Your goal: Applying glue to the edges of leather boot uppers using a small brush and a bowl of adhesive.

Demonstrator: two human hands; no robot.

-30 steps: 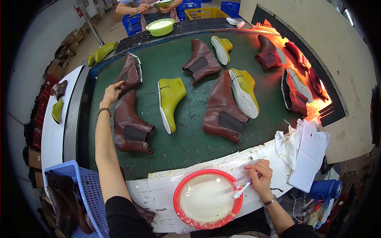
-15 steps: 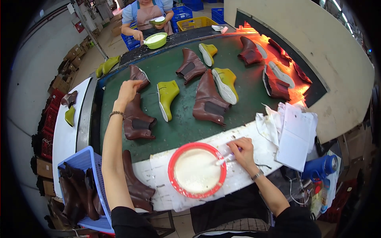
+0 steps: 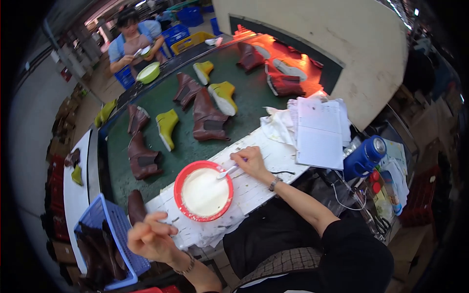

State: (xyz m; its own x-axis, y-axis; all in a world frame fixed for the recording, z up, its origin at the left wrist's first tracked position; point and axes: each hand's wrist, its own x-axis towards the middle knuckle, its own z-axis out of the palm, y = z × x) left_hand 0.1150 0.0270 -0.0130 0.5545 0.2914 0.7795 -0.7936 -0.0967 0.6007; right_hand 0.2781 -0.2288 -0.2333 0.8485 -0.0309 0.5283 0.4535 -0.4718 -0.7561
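Observation:
My right hand point(image 3: 251, 161) is closed around the purple handle of a small brush point(image 3: 228, 171), whose white head rests over the near-right part of a red bowl point(image 3: 178, 189). Thick white paste point(image 3: 199, 193) fills that bowl. At the near left, my left hand point(image 3: 152, 238) is raised with its fingers apart and bent, holding nothing. Just beyond it lies a brown leather boot point(image 3: 137, 207), its lower part hidden by the hand. Farther up on the green belt are another brown boot point(image 3: 142, 158) and a yellow-green wedge-shaped shoe form point(image 3: 167, 126).
More brown boots point(image 3: 209, 118) and yellow-green forms are spread over the belt, some under an orange-lit heater opening point(image 3: 305, 73). A blue crate point(image 3: 120, 220) holds dark boots. Papers point(image 3: 320, 132) and a blue flask point(image 3: 364, 158) are at right. A co-worker point(image 3: 137, 41) works opposite beside a green bowl.
My left hand has drawn back from the boot at the belt's far left toward the near edge. The view has turned, shifting everything leftward. My right hand keeps its grip on the brush.

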